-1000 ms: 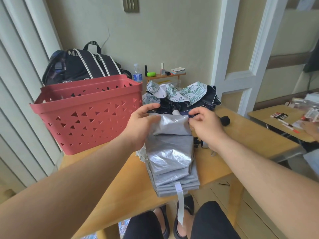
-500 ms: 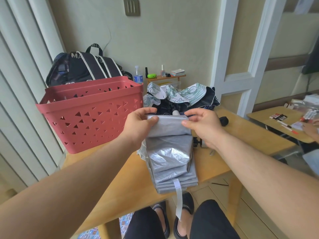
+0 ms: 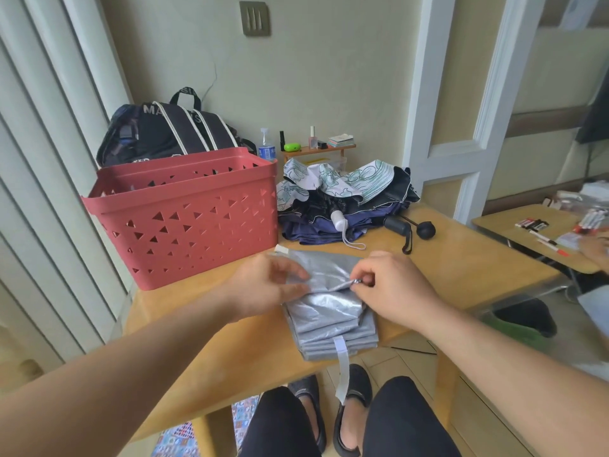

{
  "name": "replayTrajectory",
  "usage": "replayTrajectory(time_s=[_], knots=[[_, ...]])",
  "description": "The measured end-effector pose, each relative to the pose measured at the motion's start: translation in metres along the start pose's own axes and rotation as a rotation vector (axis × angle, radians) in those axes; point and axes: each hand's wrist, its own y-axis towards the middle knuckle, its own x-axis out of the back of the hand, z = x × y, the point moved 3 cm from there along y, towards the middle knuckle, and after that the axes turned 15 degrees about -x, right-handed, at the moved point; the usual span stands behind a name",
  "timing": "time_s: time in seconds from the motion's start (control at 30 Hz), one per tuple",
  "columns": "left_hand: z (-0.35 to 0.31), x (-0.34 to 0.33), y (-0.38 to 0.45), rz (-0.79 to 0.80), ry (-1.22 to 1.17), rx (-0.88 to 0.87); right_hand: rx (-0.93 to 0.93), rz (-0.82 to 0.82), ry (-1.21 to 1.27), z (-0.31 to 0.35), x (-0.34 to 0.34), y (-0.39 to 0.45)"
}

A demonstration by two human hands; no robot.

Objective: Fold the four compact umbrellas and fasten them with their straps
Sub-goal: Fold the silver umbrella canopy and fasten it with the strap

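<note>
A wooden table (image 3: pixel 211 328) carries a red basket (image 3: pixel 184 222) at its left; behind centre lies a heap of unfolded umbrellas (image 3: pixel 346 199) (patterned cloth over dark); at the near edge lies the silver umbrella (image 3: pixel 329 318), pleated flat, its strap (image 3: pixel 342 367) hanging over the edge; the left hand (image 3: pixel 267 285) grips its upper fold with curled fingers; the right hand (image 3: pixel 392 285) pinches a rib tip.

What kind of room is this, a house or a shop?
Probably a room in someone's home. A black striped backpack leans by the wall, a small wooden shelf holds bottles, and a red plastic basket sits on the light wooden table.
</note>
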Motion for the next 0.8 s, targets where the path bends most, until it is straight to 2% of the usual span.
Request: replayTrajectory(time_s=[0.07, 0.13, 0.2, 0.27, 0.33, 0.4, 0.5, 0.57, 0.7, 0.8], knots=[[-0.002, -0.001, 0.003, -0.018, 0.201, -0.020, 0.040, 0.036, -0.130, -0.002, -0.006, -0.004], [-0.014, 0.000, 0.014, -0.189, 0.424, -0.086, 0.056, 0.081, -0.201, -0.003, -0.010, -0.006], [-0.028, -0.006, 0.033, -0.282, 0.521, -0.226, 0.063, 0.107, -0.260, -0.004, -0.013, -0.007], [-0.034, -0.024, 0.054, -0.157, 0.604, -0.336, 0.089, 0.134, -0.369, -0.004, -0.015, -0.007], [-0.028, -0.045, 0.064, 0.059, 0.663, -0.285, 0.121, 0.175, -0.444, -0.004, -0.016, -0.009], [-0.015, -0.059, 0.062, 0.182, 0.673, -0.192, 0.122, 0.212, -0.460, -0.006, -0.015, -0.010], [-0.001, -0.070, 0.048, 0.252, 0.616, -0.170, 0.089, 0.320, -0.426, -0.007, -0.009, -0.007], [0.005, -0.071, 0.040, 0.289, 0.585, -0.181, 0.038, 0.362, -0.310, -0.005, -0.005, 0.001], [-0.004, -0.071, 0.025, 0.317, 0.668, -0.251, -0.074, 0.070, -0.028, 0.001, 0.003, 0.029], [-0.014, -0.072, 0.014, 0.334, 0.707, -0.283, -0.165, 0.121, 0.041, 0.004, -0.013, 0.036]])
